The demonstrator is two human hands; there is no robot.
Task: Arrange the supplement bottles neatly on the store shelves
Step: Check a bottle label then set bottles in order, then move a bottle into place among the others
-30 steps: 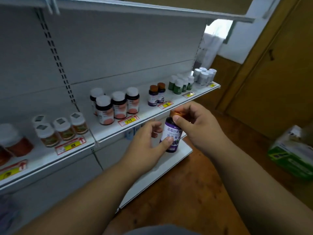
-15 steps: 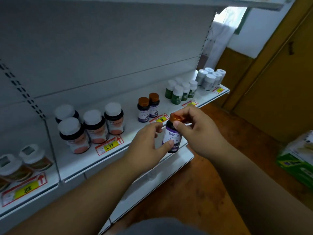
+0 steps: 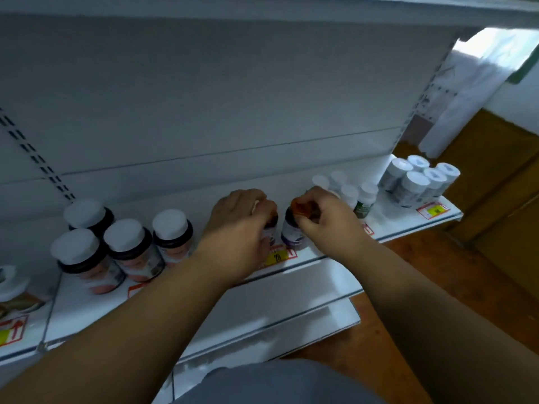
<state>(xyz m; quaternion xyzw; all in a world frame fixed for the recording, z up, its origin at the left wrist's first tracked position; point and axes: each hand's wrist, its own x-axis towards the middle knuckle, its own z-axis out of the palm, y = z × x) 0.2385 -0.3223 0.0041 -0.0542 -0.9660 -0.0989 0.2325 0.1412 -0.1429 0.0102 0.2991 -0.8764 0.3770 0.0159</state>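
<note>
I am gripping the upright purple bottle (image 3: 292, 233) by its cap with my right hand (image 3: 323, 217); my left hand (image 3: 239, 225) is gripping its neighbour (image 3: 270, 228) just left.

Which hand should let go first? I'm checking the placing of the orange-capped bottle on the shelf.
Probably the right hand: it pinches the orange-capped bottle by its cap, already standing on the shelf above the yellow price tag. The left hand covers a neighbouring bottle.

Right hand (image 3: 323, 220) pinches the orange cap of a purple supplement bottle (image 3: 291, 233) on the white shelf (image 3: 335, 252); left hand (image 3: 242, 225) grips its neighbouring bottle (image 3: 270, 228).
</note>
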